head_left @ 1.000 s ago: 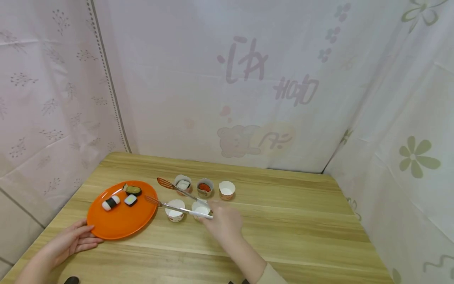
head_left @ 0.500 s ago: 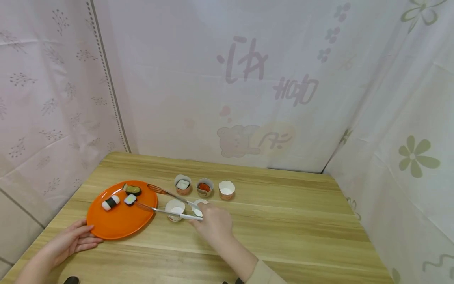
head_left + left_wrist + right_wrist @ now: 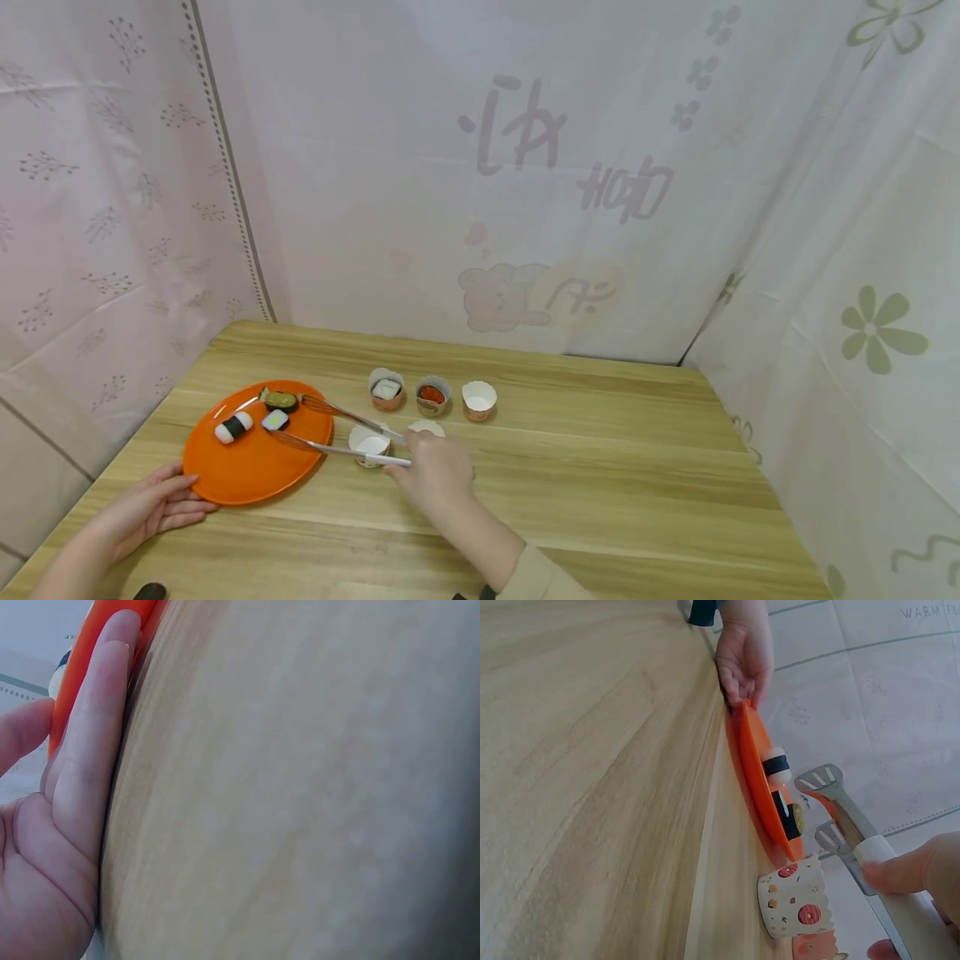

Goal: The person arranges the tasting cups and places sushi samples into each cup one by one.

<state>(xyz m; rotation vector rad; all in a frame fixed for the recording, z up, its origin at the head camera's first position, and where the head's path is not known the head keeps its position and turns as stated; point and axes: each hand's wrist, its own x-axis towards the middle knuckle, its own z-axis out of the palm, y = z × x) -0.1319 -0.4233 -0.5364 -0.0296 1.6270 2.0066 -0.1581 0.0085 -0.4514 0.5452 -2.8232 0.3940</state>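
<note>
An orange plate [image 3: 255, 479] carries a white rice roll with a dark band [image 3: 234, 427], a small square sushi piece with a yellow-green centre [image 3: 275, 420] and a green-topped sushi piece [image 3: 281, 402]. My left hand [image 3: 153, 506] pinches the plate's near-left rim, thumb at the edge and fairly straight fingers underneath [image 3: 82, 757]. My right hand [image 3: 437, 471] grips white-handled tongs [image 3: 348, 452] with slotted metal ends, seen also in the right wrist view [image 3: 900, 900]. The spread tong ends reach over the plate's right side, near the square and green-topped pieces, with nothing held between them.
Right of the plate stand paper cups: one with a white piece [image 3: 386, 389], one with a red piece [image 3: 431, 395], and a white-lined one [image 3: 479, 400]. Two more, a nearer cup [image 3: 369, 443] and a partly hidden cup [image 3: 427, 427], sit below the tongs. Curtains [image 3: 480, 208] enclose the wooden table [image 3: 637, 500].
My right hand has moved left with the tongs, bringing their ends from the plate's right edge to over the plate beside the sushi. My left hand and the plate have stayed put.
</note>
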